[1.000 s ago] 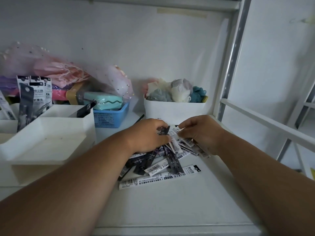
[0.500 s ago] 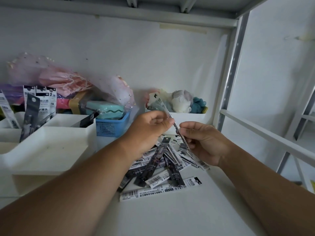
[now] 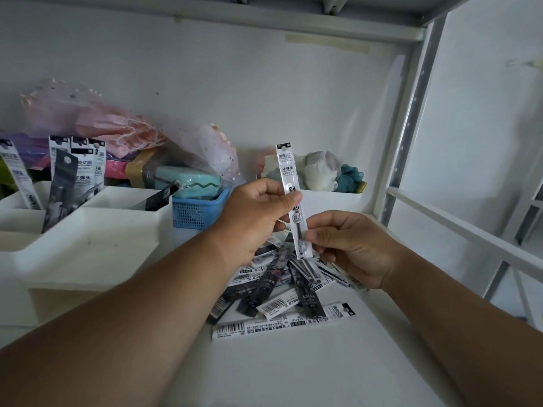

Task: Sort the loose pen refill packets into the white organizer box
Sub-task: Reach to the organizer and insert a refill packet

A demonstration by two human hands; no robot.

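above shelf (image 3: 293, 362), both hands' fingers (image 3: 289, 198) pinching upright refill packet (image 3: 291, 183)

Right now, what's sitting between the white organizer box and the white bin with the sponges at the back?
In the head view, a blue mesh basket sits between the white organizer box and the white bin, holding a teal case.

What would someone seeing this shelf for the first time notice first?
First, the clear refill packet held upright mid-frame, the left hand pinching its middle and the right hand its lower end. Below lies a messy pile of packets on the shelf; to the left stands the white organizer box with packets upright in its back compartments.
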